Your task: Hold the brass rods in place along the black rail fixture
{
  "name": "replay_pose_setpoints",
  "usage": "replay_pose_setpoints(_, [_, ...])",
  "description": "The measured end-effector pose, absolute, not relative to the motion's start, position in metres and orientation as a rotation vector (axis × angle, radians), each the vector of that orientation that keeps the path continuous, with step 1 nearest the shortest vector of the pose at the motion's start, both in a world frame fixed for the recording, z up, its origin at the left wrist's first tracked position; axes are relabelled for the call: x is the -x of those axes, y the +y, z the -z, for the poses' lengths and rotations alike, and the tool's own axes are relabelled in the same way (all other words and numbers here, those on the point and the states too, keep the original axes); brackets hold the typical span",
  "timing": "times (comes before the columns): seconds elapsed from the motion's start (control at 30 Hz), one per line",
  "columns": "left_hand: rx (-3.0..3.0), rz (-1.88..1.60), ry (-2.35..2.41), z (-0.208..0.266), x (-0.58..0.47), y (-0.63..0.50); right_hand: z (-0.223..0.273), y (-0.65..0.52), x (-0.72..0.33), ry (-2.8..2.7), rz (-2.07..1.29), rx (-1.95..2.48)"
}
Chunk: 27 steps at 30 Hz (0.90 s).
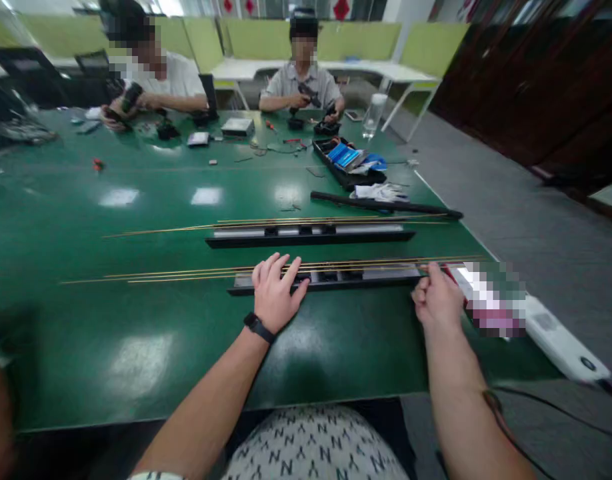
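Looks like there's loads of bare green table (86, 373) left of the person's left hand (279, 293), so a hand could come in low there, up to the near rods (176, 275) sticking out past the near rail (386, 275). The middle's open too, between both forearms. Only a narrow lane separates that rail from the far rail (309, 237) (pretty tight, rods overhang that one as well). Beyond it, the black tube (386, 202) and tray (346, 175) block the right. Past the right hand (439, 297), a white power strip (561, 340) crowds the corner.
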<state>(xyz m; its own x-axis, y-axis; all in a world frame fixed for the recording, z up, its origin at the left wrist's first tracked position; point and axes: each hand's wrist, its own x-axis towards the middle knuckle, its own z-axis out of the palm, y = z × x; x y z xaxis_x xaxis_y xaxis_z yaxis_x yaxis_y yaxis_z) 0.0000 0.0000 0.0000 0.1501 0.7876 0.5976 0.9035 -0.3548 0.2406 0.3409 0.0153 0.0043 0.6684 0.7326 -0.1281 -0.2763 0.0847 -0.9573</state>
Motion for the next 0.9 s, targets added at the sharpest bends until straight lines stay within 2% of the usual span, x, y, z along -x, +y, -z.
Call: replay_pose_setpoints(0.9, [2.244,1.018,-1.678,-0.0011,-0.0015,-0.0001,-0.005,0.0171,-0.3409,-0.438,-0.77,1.336])
